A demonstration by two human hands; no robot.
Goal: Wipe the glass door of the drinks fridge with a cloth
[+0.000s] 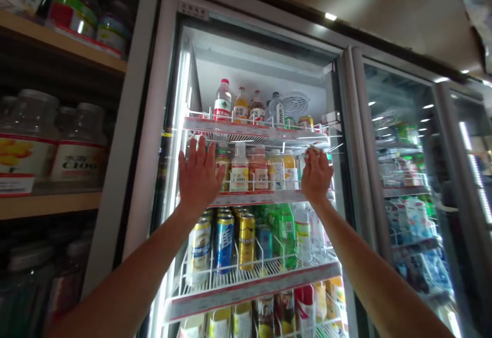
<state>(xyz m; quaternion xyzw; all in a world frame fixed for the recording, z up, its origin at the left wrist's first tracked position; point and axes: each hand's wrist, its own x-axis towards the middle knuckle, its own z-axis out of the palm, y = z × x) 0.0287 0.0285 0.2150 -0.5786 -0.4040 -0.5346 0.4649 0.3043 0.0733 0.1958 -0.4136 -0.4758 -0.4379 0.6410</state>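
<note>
My left hand (200,174) is raised with its fingers spread and palm forward, in front of the glass door (261,45) of a drinks fridge. It looks laid flat on the glass, with nothing in it. Over on the right, my right hand (317,175) is closed on a small crumpled whitish cloth (313,151), mostly hidden by the fingers. It too is at the glass, level with the second shelf. Behind the glass, between my hands, stand several bottles, among them a white-capped bottle (240,169).
Long grey door handles (363,163) run down the right of the door. Inside are wire shelves with cans (225,243) and green bottles (286,230). Wooden shelving with bottles (79,143) stands close on the left. Further fridge doors (403,174) continue to the right.
</note>
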